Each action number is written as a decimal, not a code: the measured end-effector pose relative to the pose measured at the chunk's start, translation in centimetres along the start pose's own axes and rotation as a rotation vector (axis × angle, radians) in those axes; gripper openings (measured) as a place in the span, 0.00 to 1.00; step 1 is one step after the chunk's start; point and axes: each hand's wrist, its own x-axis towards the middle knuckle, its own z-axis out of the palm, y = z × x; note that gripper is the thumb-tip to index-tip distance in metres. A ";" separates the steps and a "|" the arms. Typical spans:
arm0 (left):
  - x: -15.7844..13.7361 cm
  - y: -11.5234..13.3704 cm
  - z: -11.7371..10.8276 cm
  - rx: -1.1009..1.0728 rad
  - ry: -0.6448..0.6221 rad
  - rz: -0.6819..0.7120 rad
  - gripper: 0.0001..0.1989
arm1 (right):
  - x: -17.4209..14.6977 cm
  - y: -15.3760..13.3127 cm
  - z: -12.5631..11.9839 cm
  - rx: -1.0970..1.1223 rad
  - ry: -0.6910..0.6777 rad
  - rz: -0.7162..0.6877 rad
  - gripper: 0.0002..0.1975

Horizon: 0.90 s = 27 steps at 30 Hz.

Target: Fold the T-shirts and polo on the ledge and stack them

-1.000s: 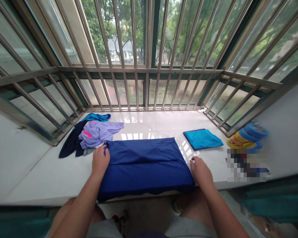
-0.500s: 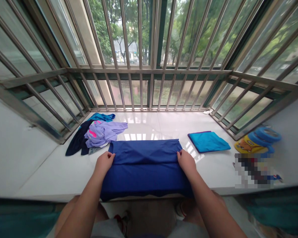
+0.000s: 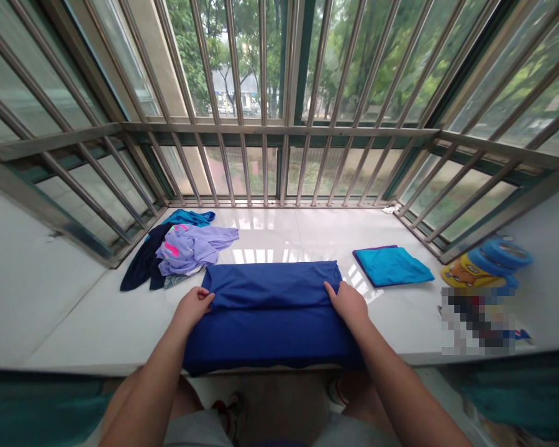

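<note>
A dark blue cloth (image 3: 270, 335), possibly a garment, lies spread on the white sill in front of me. Its far part is folded over toward me as a wide band, and its near edge hangs at the sill's front. My left hand (image 3: 194, 305) pinches the band's left side between thumb and fingers. At the right side, my right hand (image 3: 348, 301) grips the band's edge, its thumb lying on top of the fabric and its other fingers partly hidden. Light creases run across the band between both hands.
A loose pile of clothes, with a lilac top (image 3: 195, 247) uppermost, lies to the left. Folded turquoise fabric (image 3: 394, 267) rests at the right, near a yellow and blue bottle (image 3: 484, 264) and a blurred-out item (image 3: 477, 320). Metal bars (image 3: 279, 131) enclose the sill's far side.
My right thumb has moved slightly left onto the fabric. My left hand has shifted a little left and down, and the band looks somewhat flatter. The view has tilted slightly.
</note>
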 end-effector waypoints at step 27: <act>10.1 10.4 -1.8 0.867 -0.229 0.603 0.04 | 9.1 -0.8 -4.2 -0.247 -0.075 -0.465 0.13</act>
